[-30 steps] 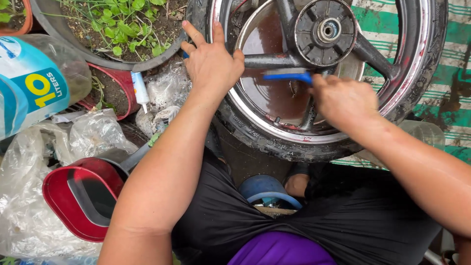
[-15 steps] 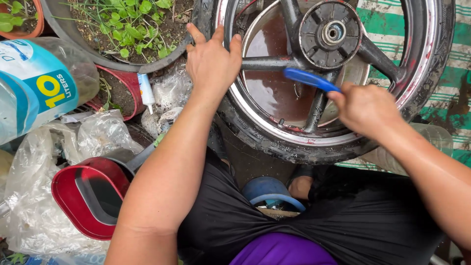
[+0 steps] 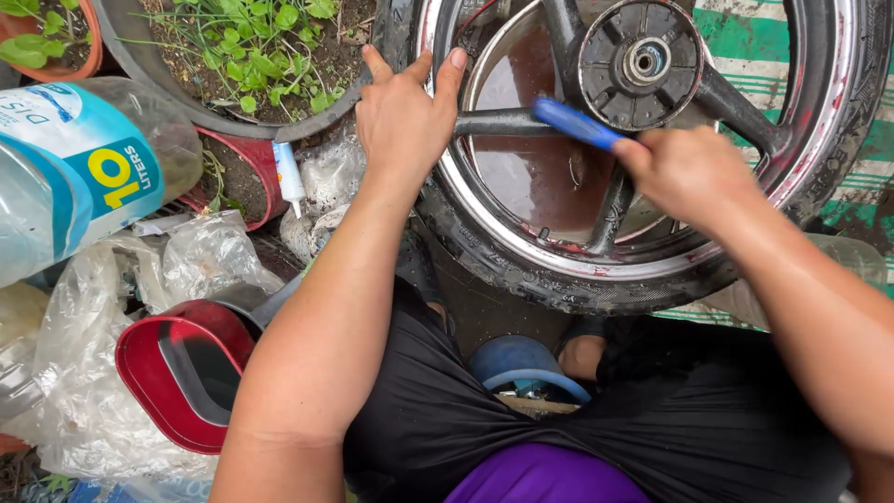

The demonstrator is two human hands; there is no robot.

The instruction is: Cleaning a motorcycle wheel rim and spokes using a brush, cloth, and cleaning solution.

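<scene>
Clear plastic fills the left edge: a large water jug [image 3: 79, 163] lies on its side with a blue and yellow label, and crumpled plastic bags [image 3: 93, 373] spread below it. Against the bags sits a red plastic container [image 3: 177, 377] with a dark inside, tipped so its mouth faces up. Above, a grey planter [image 3: 233, 74] holds green weeds in soil, and a small white tube [image 3: 288, 172] lies just beneath its rim.

Next comes the left hand [image 3: 402, 116], laid flat with fingers spread on the tyre and polished rim of a motorcycle wheel [image 3: 521, 251]; it presses rather than grasps. The wheel stands on wet ground in front of the person's knees, its dark spokes meeting at a black hub [image 3: 641, 61].

Further right, the right hand [image 3: 689, 172] is clenched around the handle of a blue brush [image 3: 577, 121], whose far end touches the horizontal spoke just left of the hub. Behind the wheel's right side lies a green and white striped mat [image 3: 764, 37].
</scene>
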